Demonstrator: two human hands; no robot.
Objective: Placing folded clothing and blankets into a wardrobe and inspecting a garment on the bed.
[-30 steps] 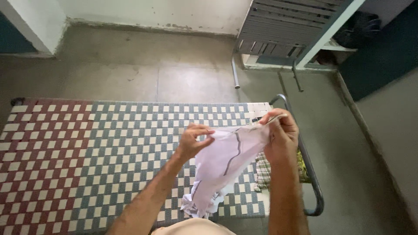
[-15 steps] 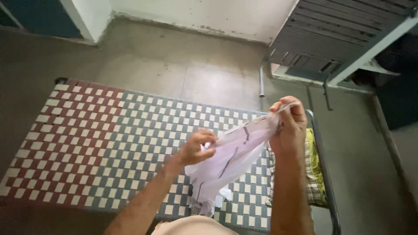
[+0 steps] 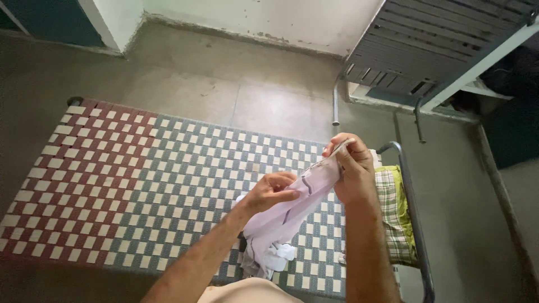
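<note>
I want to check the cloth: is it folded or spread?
Neither: the pale garment hangs bunched between the left hand and right hand.

I see: left hand (image 3: 273,189) and right hand (image 3: 351,171) both pinching a pale lilac garment (image 3: 295,210) above a checked woven cot (image 3: 140,185); plaid cloth (image 3: 393,216) at cot's end; concrete floor (image 3: 224,84).
</note>
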